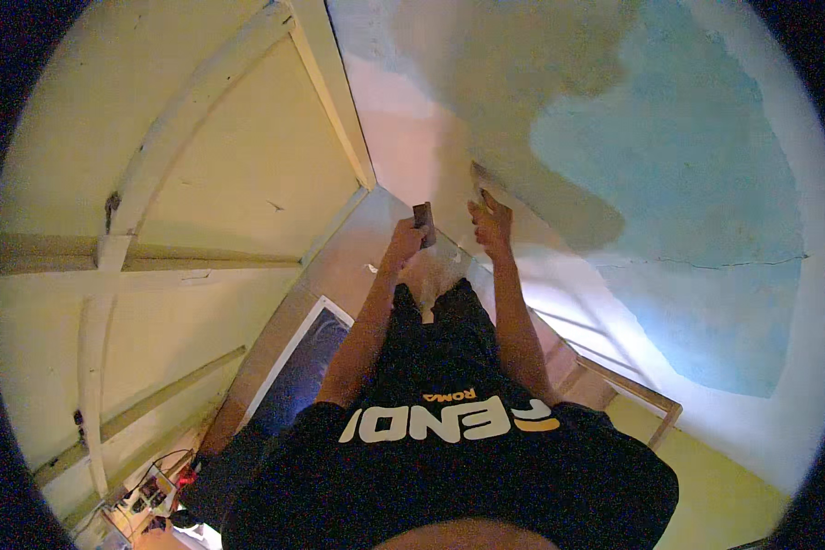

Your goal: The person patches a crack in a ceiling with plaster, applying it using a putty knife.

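My left hand [406,243] is closed around a dark, flat, rectangular plate [423,220], held upright in front of my waist; its exact kind is unclear. Close by on the right, my right hand [495,225] grips a putty knife [479,172], its handle mostly hidden in the fingers. The thin blade reaches up to the wall [559,202] and appears to touch it. That wall carries uneven patches of blue, pinkish white and a damp-looking grey-brown coat. My right hand's shadow blends into the darker patch.
Yellowish panels with wooden battens [170,137] rise on the left. A white-framed dark panel [298,357] stands at lower left, near cluttered items with wires [156,490]. A wooden frame [632,385] juts out at right. A crack [706,265] runs across the wall.
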`<state>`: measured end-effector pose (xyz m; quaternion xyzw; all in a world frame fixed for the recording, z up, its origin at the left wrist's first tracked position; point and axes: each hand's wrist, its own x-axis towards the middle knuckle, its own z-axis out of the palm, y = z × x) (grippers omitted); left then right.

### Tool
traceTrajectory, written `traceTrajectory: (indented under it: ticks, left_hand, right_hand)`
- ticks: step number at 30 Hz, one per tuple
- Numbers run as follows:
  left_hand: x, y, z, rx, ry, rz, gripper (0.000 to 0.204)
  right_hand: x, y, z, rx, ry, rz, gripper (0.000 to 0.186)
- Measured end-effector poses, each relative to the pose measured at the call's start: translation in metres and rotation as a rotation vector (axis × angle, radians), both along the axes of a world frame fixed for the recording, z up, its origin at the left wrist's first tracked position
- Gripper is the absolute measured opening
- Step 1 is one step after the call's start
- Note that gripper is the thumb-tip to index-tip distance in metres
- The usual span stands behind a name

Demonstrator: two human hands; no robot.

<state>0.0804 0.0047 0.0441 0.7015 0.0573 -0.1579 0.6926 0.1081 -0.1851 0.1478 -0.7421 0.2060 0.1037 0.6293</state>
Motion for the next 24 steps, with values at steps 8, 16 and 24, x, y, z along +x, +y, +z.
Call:
traceTrajectory:
  ticks: [8, 16, 24]
  left_hand:
    - [0.001, -0.003, -0.006, -0.069, 0.074, 0.114, 0.017]
    - [0.009, -0.016, -0.011, -0.172, 0.034, 0.149, 0.016]
    - [0.018, -0.033, 0.046, -0.293, 0.133, 0.101, 0.016]
  right_hand:
    - [0.002, -0.004, -0.017, 0.007, -0.110, 0.030, 0.056]
    - [0.009, -0.001, -0.010, -0.053, -0.067, 0.087, 0.057]
    - [0.004, -0.007, 0.017, 0.026, -0.005, 0.025, 0.056]
